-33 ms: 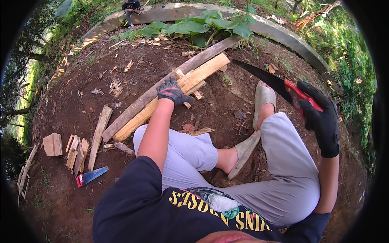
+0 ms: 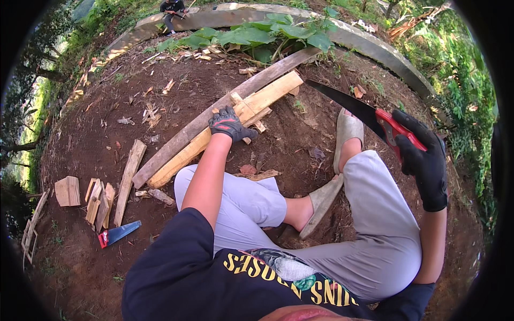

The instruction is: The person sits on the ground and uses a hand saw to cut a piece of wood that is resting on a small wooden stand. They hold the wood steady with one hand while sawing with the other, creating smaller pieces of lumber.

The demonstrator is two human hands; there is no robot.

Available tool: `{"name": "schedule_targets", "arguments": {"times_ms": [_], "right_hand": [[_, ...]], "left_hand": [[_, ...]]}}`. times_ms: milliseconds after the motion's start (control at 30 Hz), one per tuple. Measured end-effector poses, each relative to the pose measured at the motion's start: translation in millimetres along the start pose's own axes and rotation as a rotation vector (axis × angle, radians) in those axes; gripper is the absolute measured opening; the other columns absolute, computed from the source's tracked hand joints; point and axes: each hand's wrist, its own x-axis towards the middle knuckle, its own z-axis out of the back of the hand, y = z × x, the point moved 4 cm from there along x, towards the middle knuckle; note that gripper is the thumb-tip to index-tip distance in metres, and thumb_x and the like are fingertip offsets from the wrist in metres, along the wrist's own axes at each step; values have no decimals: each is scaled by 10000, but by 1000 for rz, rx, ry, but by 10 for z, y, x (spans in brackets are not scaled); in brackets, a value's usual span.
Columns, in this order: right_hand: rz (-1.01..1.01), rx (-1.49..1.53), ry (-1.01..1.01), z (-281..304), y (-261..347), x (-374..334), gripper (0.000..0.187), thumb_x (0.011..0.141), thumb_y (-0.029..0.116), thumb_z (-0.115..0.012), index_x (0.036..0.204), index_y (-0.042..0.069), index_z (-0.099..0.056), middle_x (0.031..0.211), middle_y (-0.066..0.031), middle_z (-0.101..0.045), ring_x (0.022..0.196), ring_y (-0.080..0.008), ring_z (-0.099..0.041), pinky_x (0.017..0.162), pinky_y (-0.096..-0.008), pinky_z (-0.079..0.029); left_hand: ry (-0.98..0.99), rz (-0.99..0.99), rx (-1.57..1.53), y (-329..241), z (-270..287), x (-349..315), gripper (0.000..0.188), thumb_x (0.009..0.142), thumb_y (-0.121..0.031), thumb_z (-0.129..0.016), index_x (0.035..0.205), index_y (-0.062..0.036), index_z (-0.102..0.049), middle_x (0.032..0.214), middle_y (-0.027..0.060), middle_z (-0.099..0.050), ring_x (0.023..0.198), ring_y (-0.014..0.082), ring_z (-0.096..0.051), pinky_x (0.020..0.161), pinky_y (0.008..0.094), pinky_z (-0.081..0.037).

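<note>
My left hand [image 2: 231, 124], in a dark glove, grips a pale wooden plank [image 2: 281, 92] from above, its thumb stretched to the right. Beneath the plank, short wood pieces [image 2: 259, 127] stick out on the near side. A longer, weathered beam [image 2: 174, 148] lies alongside the plank on its far side. On the right, my gloved right hand [image 2: 426, 163] is closed round the red handle of a handsaw [image 2: 350, 101]. The dark blade points up and left, its tip near the plank's far right end; whether they touch I cannot tell.
A second handsaw [image 2: 122, 233] lies at left beside several wood offcuts [image 2: 99, 203], a wood block [image 2: 67, 191] and a narrow board [image 2: 130, 182]. My sandalled feet are right of the plank. Leafy plants [image 2: 249, 36] and a low wall [image 2: 383, 51] stand beyond; a person [image 2: 172, 13] sits there.
</note>
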Motion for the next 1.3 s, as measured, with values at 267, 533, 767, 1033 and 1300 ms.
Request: {"name": "schedule_targets", "arguments": {"times_ms": [267,533,767,1033,1300], "right_hand": [[128,-16,7,-218,-40,13,517,919,168,-712,1416,28,-689,1184,-48,-748,666,-73,-574,595,-260,-475],[94,-169,-19,-844,-14,-496,557,908,220,-703,1408,-23,-677,1175,-134,-749,915,-186,-663,841,-350,-515],[-47,-27,-220,-1320,158,-1079,570,895,206,-708,1392,-70,-671,1273,-200,-748,1072,-236,-718,973,-383,-542],[33,209,-252,-1838,30,-1093,509,948,146,-687,1414,-58,-655,1356,-215,-713,1216,-262,-690,1061,-396,-515],[193,179,-148,-2166,-177,-923,524,939,125,-723,1439,-14,-652,1300,-213,-733,1076,-271,-732,963,-404,-559]], "left_hand": [[193,-127,-76,24,147,379,993,643,-655,-905,1369,-24,-655,1351,190,-706,1244,346,-687,1057,455,-553],[151,-190,-318,158,45,436,948,628,-607,-919,1340,-32,-671,1294,222,-719,1205,380,-696,1055,482,-542],[199,-241,-346,210,-29,504,1009,648,-594,-910,1433,-37,-605,1377,230,-681,1278,377,-665,1106,483,-521],[187,-265,-242,121,31,440,1040,687,-610,-886,1494,-45,-552,1431,212,-655,1307,368,-650,1135,484,-499],[53,-123,-259,82,14,271,1150,639,-699,-897,1497,-21,-541,1428,209,-655,1330,369,-632,1132,529,-484]]}}
